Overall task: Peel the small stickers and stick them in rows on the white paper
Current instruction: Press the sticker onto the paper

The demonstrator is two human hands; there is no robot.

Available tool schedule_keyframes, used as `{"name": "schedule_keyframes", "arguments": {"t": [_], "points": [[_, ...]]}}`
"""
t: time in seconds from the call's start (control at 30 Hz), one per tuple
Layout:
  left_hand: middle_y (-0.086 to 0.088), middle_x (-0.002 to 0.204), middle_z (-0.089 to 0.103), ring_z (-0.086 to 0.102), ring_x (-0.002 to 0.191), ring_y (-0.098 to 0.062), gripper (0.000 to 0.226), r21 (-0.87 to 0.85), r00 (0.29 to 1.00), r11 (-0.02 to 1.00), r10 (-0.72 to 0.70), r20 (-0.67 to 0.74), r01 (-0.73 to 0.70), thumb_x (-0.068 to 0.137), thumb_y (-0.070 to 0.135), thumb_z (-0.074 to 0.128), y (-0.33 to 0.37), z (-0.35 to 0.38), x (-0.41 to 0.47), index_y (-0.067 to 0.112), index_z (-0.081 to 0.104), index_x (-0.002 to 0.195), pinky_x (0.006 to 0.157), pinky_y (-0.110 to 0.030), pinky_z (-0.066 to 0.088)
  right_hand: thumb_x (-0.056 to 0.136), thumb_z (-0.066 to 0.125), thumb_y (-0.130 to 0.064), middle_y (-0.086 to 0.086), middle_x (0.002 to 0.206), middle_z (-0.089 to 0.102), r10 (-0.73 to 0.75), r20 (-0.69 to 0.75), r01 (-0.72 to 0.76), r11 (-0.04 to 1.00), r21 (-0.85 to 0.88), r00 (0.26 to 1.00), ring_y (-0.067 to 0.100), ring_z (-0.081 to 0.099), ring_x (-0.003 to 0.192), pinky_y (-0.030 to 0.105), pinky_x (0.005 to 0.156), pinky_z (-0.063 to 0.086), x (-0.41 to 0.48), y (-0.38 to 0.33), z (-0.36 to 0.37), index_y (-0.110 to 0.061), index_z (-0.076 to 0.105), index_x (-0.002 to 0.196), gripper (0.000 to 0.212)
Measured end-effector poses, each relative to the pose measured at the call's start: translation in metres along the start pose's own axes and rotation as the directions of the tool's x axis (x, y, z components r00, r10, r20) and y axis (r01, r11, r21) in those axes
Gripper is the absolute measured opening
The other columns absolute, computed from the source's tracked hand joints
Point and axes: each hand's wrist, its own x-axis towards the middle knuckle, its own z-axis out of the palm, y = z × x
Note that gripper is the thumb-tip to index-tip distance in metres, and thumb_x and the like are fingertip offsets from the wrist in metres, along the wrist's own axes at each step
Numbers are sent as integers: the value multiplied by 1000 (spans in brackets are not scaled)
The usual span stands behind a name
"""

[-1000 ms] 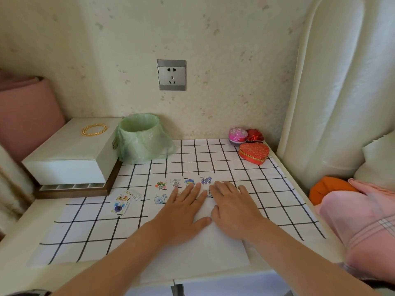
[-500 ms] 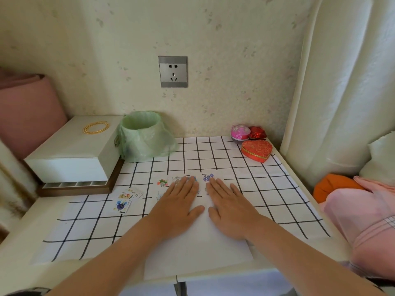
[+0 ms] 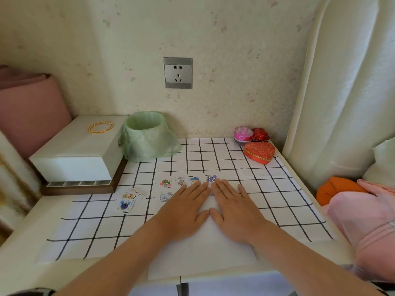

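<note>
A white paper lies on the checked table cover in front of me. Several small stickers run in a row along its far edge, among them a red-green sticker and a purple sticker. A pale blue sticker sits in the row below. My left hand and my right hand lie flat side by side on the paper, fingers straight, covering part of the second row. A small stack of unpeeled stickers lies left of the paper.
A white box with a gold bangle stands at the back left beside a green-bagged bin. A heart-shaped red tin and a pink round tin sit at the back right. Pink cloth lies at the right.
Both hands stay flat on the paper and have drawn a little closer together. The view has tilted slightly; the stickers have not moved.
</note>
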Motion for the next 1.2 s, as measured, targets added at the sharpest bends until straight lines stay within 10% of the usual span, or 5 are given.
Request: {"name": "schedule_keyframes", "arguments": {"t": [0.33,0.57,0.8,1.0,1.2], "points": [[8,163,22,17,151,-14,79,34,999,999,6,-44,-5,88,57,6,0,-3,5,23,27,156,121,-44,16,78,-2,-60,0,166,17,70,-70,-75,995,-63,995,20,18,152,55,118,17,1,-7,-4,-19,19,159,92],[5,134,58,54,122,-18,54,49,981,999,-9,-192,19,89,45,37,5,1,12,19,59,130,95,-46,48,85,23,-53,-1,125,58,75,-255,-95,993,-67,964,22,59,110,46,86,41,10,1,1,-19,59,131,68],[5,129,58,55,116,-20,53,67,977,998,-9,-213,24,86,44,40,6,1,13,19,60,128,87,-47,49,98,53,-39,-8,108,66,169,-311,-132,982,137,935,22,59,100,36,79,44,40,26,-6,-32,78,101,26],[0,155,35,30,142,-24,65,63,997,998,21,-80,-16,90,57,19,2,1,11,38,33,151,113,-53,25,76,69,-37,-13,76,72,323,-162,-194,825,531,932,14,66,86,36,70,56,63,38,-11,-36,78,72,11],[-3,156,32,27,145,-28,61,91,997,995,44,-61,-39,93,60,20,0,1,10,44,29,151,115,-56,22,78,75,-35,-17,83,75,351,-83,-252,800,544,933,4,68,82,30,75,58,70,43,-16,-35,80,76,5]]}}
